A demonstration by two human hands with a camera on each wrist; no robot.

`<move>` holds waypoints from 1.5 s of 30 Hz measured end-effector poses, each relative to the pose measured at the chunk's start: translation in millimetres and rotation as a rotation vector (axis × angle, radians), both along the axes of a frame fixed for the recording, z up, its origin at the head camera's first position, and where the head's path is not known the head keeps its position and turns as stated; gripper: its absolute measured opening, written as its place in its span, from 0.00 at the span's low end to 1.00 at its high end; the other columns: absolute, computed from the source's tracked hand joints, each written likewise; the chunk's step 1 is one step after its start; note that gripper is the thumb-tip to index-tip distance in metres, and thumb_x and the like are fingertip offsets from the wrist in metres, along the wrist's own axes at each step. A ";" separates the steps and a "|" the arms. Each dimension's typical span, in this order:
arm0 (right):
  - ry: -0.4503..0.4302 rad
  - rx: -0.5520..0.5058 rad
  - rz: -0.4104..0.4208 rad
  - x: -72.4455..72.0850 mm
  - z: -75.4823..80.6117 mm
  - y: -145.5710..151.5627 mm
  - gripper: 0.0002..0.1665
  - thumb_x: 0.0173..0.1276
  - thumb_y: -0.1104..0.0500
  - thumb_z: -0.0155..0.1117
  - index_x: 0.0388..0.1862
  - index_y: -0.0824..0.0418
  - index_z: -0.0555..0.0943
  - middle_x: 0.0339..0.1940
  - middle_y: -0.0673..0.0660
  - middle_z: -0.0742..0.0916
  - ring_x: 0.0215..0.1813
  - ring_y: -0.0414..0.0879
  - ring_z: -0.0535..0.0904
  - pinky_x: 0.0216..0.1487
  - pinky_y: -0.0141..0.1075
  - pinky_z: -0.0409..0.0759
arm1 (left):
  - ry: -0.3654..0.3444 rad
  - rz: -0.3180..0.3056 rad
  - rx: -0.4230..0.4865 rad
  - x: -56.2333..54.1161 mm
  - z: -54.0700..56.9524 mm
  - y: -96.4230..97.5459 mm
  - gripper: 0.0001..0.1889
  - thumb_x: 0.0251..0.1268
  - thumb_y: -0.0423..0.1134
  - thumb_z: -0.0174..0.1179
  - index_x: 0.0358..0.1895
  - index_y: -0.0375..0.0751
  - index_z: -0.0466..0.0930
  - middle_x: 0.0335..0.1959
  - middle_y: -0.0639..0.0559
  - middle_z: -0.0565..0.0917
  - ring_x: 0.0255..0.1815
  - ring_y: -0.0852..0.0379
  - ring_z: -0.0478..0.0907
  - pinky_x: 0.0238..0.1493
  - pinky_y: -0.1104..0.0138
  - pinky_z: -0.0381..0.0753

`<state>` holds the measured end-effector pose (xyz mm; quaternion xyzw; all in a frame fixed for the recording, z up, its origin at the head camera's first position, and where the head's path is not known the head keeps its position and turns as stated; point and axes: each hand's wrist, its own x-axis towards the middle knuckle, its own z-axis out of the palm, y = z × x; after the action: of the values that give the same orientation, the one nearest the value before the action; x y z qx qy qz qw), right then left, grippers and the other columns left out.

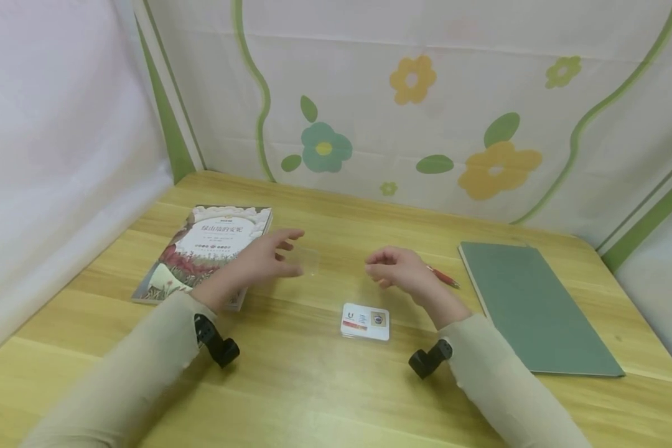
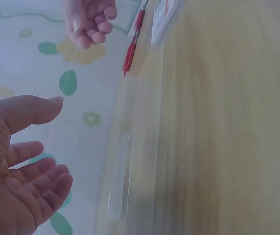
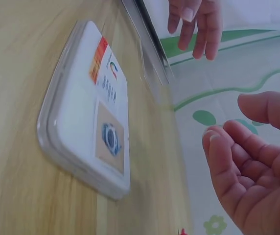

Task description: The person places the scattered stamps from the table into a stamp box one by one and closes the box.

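Left hand (image 1: 266, 257) near book (image 1: 218, 242) — right (image 1: 401, 270) near case (image 1: 365, 322)

At centre left of the head view, the left hand (image 1: 266, 258) and forearm are covering part of the book (image 1: 208, 241); right of centre, the right hand (image 1: 400, 272) is hiding one end of the red pen (image 1: 445, 277). Print on the white card (image 1: 365, 322) is blurring. The left wrist view's top edge is cropping that card.
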<state>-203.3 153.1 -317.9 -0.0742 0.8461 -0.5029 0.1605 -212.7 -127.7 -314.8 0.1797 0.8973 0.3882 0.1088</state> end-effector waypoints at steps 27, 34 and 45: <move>0.052 0.122 0.036 -20.2 -19.4 -80.7 0.43 0.56 0.58 0.68 0.70 0.56 0.62 0.70 0.56 0.67 0.71 0.54 0.59 0.69 0.50 0.56 | -0.037 -0.063 -0.250 -41.4 -14.0 -29.1 0.42 0.50 0.37 0.67 0.70 0.37 0.56 0.69 0.37 0.60 0.68 0.37 0.58 0.66 0.47 0.56; 0.048 0.167 0.048 -20.0 -25.8 -90.5 0.42 0.56 0.57 0.67 0.70 0.57 0.62 0.69 0.58 0.68 0.69 0.55 0.61 0.68 0.50 0.58 | -0.024 -0.082 -0.292 -44.4 -17.0 -25.4 0.43 0.50 0.36 0.67 0.70 0.35 0.55 0.69 0.37 0.60 0.69 0.39 0.56 0.68 0.48 0.52; 0.050 0.218 0.060 -22.5 -29.3 -99.1 0.45 0.55 0.59 0.67 0.71 0.57 0.58 0.71 0.57 0.65 0.71 0.55 0.59 0.69 0.49 0.57 | -0.034 -0.089 -0.311 -41.1 -18.1 -22.0 0.42 0.50 0.36 0.67 0.69 0.34 0.56 0.68 0.36 0.61 0.69 0.38 0.56 0.68 0.49 0.53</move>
<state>-225.7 54.0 -347.2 -0.0941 0.8969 -0.4008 0.1616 -253.8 -149.6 -332.9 0.1939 0.9358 0.2423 0.1673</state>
